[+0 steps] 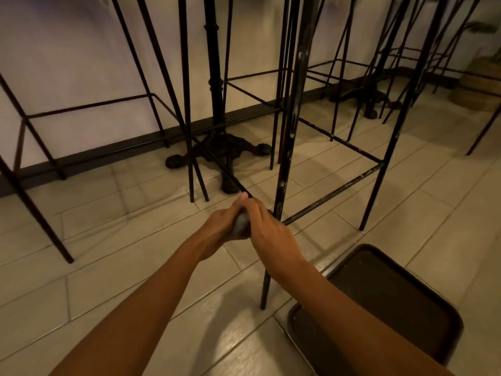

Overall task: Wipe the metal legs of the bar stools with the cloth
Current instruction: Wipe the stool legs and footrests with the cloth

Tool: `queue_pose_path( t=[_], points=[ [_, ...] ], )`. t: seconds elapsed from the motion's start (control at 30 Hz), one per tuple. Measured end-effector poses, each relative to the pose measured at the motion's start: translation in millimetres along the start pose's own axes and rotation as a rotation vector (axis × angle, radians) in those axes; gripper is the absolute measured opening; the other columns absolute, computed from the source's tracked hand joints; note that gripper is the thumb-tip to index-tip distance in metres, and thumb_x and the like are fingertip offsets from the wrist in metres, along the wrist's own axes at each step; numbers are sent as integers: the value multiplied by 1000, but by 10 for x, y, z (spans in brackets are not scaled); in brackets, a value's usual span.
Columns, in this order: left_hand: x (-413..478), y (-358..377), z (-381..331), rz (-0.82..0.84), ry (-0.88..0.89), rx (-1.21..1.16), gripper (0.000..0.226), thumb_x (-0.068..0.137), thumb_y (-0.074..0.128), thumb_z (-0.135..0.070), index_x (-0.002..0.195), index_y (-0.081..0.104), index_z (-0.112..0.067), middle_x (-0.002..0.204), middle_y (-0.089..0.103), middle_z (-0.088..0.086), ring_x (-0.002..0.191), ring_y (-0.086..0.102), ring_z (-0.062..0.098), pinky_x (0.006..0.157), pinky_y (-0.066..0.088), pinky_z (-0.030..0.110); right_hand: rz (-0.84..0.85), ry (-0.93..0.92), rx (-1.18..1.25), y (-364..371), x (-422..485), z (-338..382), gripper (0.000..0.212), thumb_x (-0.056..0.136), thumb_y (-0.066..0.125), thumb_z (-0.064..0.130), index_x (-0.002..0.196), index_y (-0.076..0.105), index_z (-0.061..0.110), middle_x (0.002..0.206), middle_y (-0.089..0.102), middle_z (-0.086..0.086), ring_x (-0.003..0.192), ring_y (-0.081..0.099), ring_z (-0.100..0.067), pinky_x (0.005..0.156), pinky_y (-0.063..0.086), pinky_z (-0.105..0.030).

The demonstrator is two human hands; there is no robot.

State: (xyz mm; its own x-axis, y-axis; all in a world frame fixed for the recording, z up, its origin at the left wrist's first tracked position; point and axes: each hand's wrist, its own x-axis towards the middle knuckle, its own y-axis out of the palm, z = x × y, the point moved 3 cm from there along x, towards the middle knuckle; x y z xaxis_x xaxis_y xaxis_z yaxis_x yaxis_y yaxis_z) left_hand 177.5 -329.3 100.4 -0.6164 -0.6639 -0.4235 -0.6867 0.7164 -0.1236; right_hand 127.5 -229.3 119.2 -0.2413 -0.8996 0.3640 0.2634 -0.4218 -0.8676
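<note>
A grey cloth (240, 225) is bunched between my two hands, low over the tiled floor. My left hand (219, 226) grips it from the left and my right hand (267, 226) closes over it from the right. Both hands sit on the thin black footrest bar (217, 161) of a bar stool, just left of its scuffed front leg (286, 158). The bar runs up and left from under my hands. Most of the cloth is hidden by my fingers.
Several black metal bar stools (379, 164) stand along the white wall. A cast-iron table pedestal (217, 147) with clawed feet stands behind the bar. A dark square stool seat (379, 302) is at the lower right. A woven basket (479, 88) stands far right.
</note>
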Motion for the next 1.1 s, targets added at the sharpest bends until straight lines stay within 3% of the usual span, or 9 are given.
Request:
queue_pose_path(
  t=[0.1, 0.17, 0.37, 0.5, 0.67, 0.73, 0.83, 0.93, 1.1],
  points=[
    [-120, -29, -83, 100, 8, -187, 45, 92, 50, -33, 122, 54, 0, 131, 53, 23, 108, 59, 30, 83, 49, 32, -19, -41, 107, -31, -30, -36, 63, 85, 59, 0, 140, 28, 5, 134, 48, -20, 117, 55, -30, 96, 49, -39],
    [-179, -54, -142, 112, 22, -237, 37, 94, 49, -22, 121, 53, 2, 128, 55, 24, 94, 63, 25, 73, 49, 28, -34, -15, 189, -94, -40, -53, 55, 91, 46, -1, 142, 27, 9, 141, 42, -15, 127, 44, -27, 103, 36, -29],
    [-212, -161, -181, -49, 61, -38, 24, 81, 65, -38, 94, 66, -19, 100, 67, 6, 94, 62, 20, 77, 50, 31, -213, -61, 327, -265, -268, -312, 33, 95, 47, 10, 124, 37, 21, 123, 49, -5, 109, 41, 1, 95, 33, -4],
    [-259, -135, -291, -21, 201, 17, 19, 86, 58, -42, 97, 66, -29, 109, 62, 2, 104, 57, 22, 92, 46, 37, -296, 86, 165, -243, -342, -706, 41, 85, 45, -13, 117, 46, 13, 115, 53, -9, 101, 52, -12, 87, 46, -20],
    [-344, -19, -558, -60, 376, 152, 35, 97, 36, -40, 127, 47, -25, 117, 52, 0, 108, 52, 18, 93, 41, 33, -105, 88, -183, -84, -253, -970, 56, 64, 64, -18, 116, 58, 3, 115, 62, -18, 109, 58, -34, 96, 45, -42],
    [-374, 21, -648, -87, 419, 136, 32, 97, 35, -42, 121, 49, -25, 113, 55, 2, 104, 55, 17, 92, 45, 33, -30, 45, -269, -8, -242, -1013, 62, 59, 68, -15, 117, 58, 3, 115, 63, -18, 109, 59, -35, 97, 44, -48],
    [-399, 48, -727, -126, 359, -29, 26, 93, 47, -40, 111, 52, -23, 109, 57, 5, 101, 58, 20, 87, 49, 34, 18, 45, -330, 61, -251, -1008, 61, 57, 74, -8, 115, 60, 5, 113, 65, -16, 110, 61, -33, 97, 43, -47],
    [-410, 102, -756, -10, 244, -286, 31, 85, 61, -16, 112, 47, -24, 115, 51, 7, 103, 55, 23, 81, 52, 35, 18, 89, -339, 94, -253, -988, 58, 56, 81, -1, 111, 63, 5, 111, 66, -14, 109, 61, -32, 97, 44, -43],
    [-536, 158, -950, 73, 435, -363, 26, 86, 49, 6, 96, 55, -17, 103, 57, 4, 97, 58, 19, 80, 53, 35, 56, 163, -331, 137, -278, -951, 64, 59, 76, -6, 120, 58, 1, 124, 59, -21, 122, 51, -36, 104, 34, -47]
  ],
)
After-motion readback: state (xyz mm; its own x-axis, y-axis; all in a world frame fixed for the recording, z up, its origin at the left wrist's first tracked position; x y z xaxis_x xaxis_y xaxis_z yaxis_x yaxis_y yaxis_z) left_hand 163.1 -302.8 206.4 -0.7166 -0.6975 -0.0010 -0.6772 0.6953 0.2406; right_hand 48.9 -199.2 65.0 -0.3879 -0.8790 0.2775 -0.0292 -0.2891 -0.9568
